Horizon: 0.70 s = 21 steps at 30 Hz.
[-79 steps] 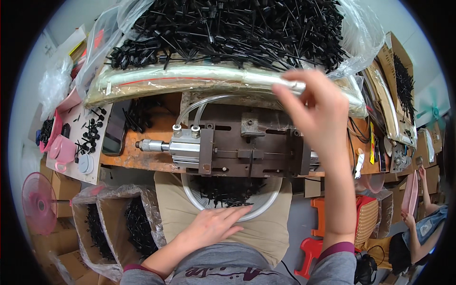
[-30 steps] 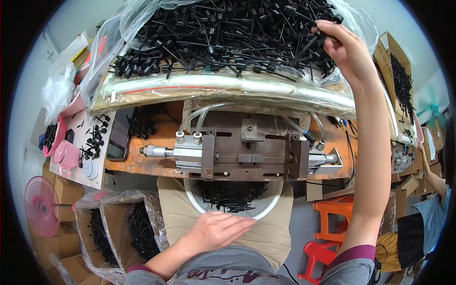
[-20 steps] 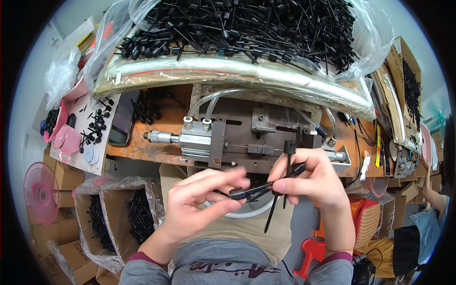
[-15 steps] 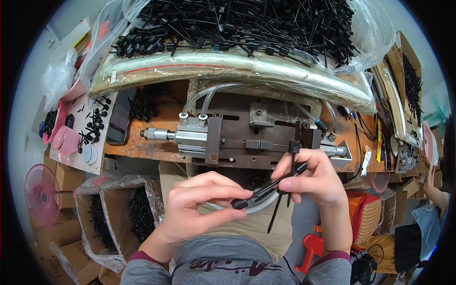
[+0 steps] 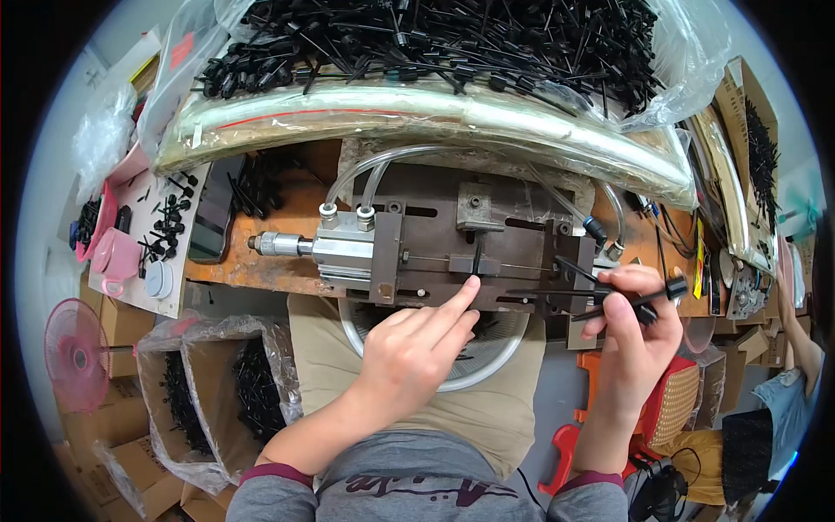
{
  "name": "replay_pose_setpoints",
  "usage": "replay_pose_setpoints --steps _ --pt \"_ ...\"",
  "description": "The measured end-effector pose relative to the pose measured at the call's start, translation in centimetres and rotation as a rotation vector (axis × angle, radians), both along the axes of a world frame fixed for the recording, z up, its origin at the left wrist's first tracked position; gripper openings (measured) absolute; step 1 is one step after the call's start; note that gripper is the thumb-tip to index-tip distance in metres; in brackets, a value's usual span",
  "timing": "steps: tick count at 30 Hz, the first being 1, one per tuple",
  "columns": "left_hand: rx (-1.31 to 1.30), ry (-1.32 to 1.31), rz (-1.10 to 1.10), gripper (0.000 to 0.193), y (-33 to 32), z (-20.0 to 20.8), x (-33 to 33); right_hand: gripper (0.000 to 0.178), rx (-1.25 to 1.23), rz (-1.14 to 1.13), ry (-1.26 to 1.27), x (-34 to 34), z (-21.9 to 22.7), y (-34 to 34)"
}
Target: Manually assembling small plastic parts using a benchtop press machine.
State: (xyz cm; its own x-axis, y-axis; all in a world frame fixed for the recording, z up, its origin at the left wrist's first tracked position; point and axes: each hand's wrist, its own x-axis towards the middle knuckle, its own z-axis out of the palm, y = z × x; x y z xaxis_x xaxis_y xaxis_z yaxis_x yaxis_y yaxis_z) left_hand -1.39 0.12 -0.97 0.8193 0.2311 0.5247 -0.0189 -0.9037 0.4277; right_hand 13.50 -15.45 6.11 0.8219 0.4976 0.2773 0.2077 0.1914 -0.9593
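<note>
My left hand [image 5: 416,352] reaches over the front of a metal fixture [image 5: 435,296], its index finger stretched out and the other fingers loosely extended. That fingertip meets the lower end of a thin black stem [image 5: 477,252], which lies across a small grey block [image 5: 463,266] in the fixture's middle. To the right, my right hand [image 5: 639,335] is closed round several black stemmed parts [image 5: 674,289], thin rods with thick cylindrical heads, pointing different ways. A round tub [image 5: 444,383] with a pale rim sits on my lap under the left hand, dark pieces inside; part of it is hidden.
Behind the fixture, a plastic-lined box [image 5: 417,113] is heaped with black stemmed parts. Clear air hoses [image 5: 383,161] loop to a silver cylinder [image 5: 344,257]. A phone [image 5: 211,213] and pink cup [image 5: 115,257] lie left. Lined cartons [image 5: 204,383] stand below; another person [image 5: 796,383] is far right.
My left hand has left the black parts and moved up to the grey block, where a black stem now lies. My right hand has shifted right, still holding several parts.
</note>
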Motion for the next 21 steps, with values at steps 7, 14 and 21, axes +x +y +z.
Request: replay_pose_setpoints --steps 7,14,21 --pt "0.108 0.055 0.023 0.025 0.1 0.8 1.1 0.031 -0.095 -0.164 -0.617 -0.6 -1.9 -1.2" --pt "0.067 0.069 0.034 0.026 0.1 1.0 1.1 0.032 -0.158 -0.139 -1.064 -1.3 -2.7 -0.5" --pt "-0.715 -0.147 -0.249 0.038 -0.3 3.6 0.4 0.031 -0.165 0.170 -1.124 -2.4 -3.5 -0.3"
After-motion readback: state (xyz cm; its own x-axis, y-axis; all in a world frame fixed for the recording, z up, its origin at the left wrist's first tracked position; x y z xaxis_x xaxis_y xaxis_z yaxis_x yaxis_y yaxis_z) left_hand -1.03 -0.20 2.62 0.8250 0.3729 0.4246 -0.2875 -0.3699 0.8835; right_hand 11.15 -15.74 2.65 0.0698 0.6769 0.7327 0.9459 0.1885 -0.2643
